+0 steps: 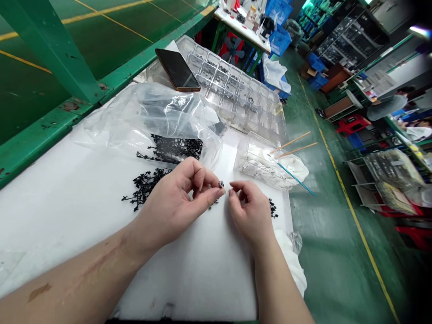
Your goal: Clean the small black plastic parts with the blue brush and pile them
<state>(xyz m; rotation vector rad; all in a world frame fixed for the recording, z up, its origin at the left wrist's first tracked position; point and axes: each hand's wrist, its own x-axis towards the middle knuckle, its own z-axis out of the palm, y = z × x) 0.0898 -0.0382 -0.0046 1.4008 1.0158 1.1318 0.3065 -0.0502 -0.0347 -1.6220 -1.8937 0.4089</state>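
White tabletop (202,270), black parts (145,183), green floor (324,216)

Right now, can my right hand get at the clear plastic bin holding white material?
Probably yes: the clear plastic bin sits just beyond your right hand, and nothing visible blocks the way between them.

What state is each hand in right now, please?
Left hand: closed, pinching a small metallic-looking part at its tips.
Right hand: loosely curled; whether it holds anything cannot be told.
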